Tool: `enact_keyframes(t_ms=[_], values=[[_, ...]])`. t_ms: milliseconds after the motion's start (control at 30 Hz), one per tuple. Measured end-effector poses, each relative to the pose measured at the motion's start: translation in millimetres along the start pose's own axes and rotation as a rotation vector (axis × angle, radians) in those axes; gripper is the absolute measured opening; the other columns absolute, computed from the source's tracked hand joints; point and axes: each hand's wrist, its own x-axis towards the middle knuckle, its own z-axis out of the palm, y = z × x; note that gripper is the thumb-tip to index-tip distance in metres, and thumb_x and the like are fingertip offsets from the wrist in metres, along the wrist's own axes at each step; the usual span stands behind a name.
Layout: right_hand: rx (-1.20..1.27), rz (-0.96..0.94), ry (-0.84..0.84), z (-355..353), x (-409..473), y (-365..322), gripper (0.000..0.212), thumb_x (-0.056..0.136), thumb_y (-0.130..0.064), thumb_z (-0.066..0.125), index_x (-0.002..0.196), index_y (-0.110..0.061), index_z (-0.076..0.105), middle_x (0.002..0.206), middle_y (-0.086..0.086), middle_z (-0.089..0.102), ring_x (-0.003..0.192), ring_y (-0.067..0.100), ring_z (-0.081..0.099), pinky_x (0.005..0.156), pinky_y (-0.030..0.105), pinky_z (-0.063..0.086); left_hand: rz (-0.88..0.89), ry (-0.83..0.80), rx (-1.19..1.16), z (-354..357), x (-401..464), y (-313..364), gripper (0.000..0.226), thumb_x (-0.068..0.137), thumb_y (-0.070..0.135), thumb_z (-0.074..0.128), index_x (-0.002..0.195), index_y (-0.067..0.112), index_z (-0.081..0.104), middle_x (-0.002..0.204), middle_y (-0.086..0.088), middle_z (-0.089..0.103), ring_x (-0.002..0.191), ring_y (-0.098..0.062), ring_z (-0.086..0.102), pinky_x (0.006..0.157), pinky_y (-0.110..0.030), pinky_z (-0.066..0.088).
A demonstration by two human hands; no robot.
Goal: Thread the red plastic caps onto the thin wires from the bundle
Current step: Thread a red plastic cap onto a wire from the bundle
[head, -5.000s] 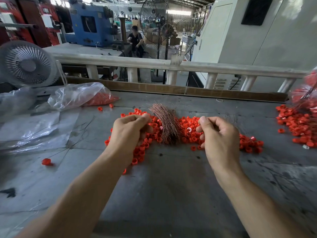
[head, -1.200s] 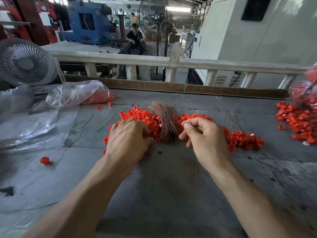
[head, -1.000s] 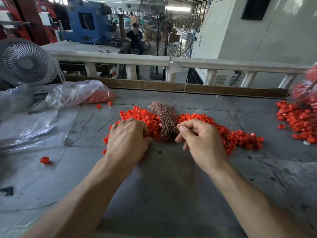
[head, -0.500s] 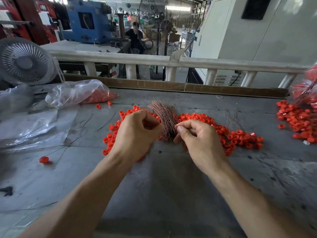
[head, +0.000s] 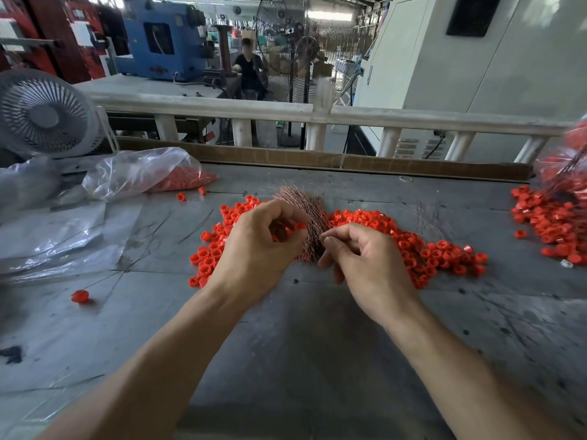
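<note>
Round red caps [head: 409, 239], wiry bundle [head: 301, 204]

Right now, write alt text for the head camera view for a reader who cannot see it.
A person's left hand holds red caps while the right hand pinches a thin wire beside a coppery wire bundle. Both work over a pile of loose red caps on a grey workbench. A clear plastic bag lies far left.
</note>
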Motion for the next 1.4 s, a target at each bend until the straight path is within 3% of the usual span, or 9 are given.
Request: enact_keyframes(t_ms=[333,533,933,1067,1400], values=[[-0.026,0.029,-0.100,3.7,-2.7,-0.2,0.015,0.101,-0.016,0.062,0.091,-0.023,0.070,0.073,-0.006,0.075,0.050,0.007,0.055,0.050,0.023,0.046,-0.006,-0.001,-0.008,-0.9,-1.2,2.1,0.019,0.089,0.013,0.074,0.098,0.029,0.073,0.085,0.009,0.069,0.065,-0.001,0.059,0.059,-0.015,0.045],[-0.009,0.003,-0.092,4.9,-3.0,0.6,0.015,0.100,-0.017,0.063,0.090,-0.024,0.071,0.072,-0.006,0.075,0.050,0.006,0.056,0.048,0.018,0.042,-0.014,-0.002,-0.031,-0.5,-1.2,2.8,0.016,0.090,0.012,0.073,0.097,0.027,0.073,0.085,0.006,0.070,0.067,-0.004,0.061,0.058,-0.017,0.048],[0.014,-0.035,-0.015,3.3,-0.1,1.3,0.016,0.100,-0.018,0.064,0.087,-0.024,0.071,0.071,-0.006,0.074,0.053,0.006,0.059,0.059,0.035,0.051,-0.020,0.000,-0.056,-0.9,-1.7,2.2,0.021,0.091,0.012,0.072,0.103,0.029,0.073,0.084,0.008,0.070,0.066,-0.008,0.063,0.059,-0.022,0.049],[0.040,-0.051,0.010,2.7,0.4,3.3,0.016,0.099,-0.018,0.065,0.087,-0.026,0.072,0.069,-0.005,0.072,0.055,0.002,0.059,0.060,0.030,0.047,-0.015,0.004,-0.037,-0.7,-1.4,2.8,0.020,0.090,0.013,0.074,0.101,0.029,0.073,0.087,0.008,0.070,0.071,-0.003,0.063,0.060,-0.018,0.049],[0.055,-0.081,0.036,1.4,0.7,3.9,0.012,0.098,-0.019,0.067,0.090,-0.026,0.073,0.069,-0.005,0.071,0.056,0.001,0.057,0.061,0.027,0.045,-0.004,-0.041,-0.040,-0.5,-2.0,3.0,0.021,0.091,0.011,0.074,0.103,0.028,0.074,0.089,0.006,0.072,0.077,-0.009,0.067,0.067,-0.016,0.053]])
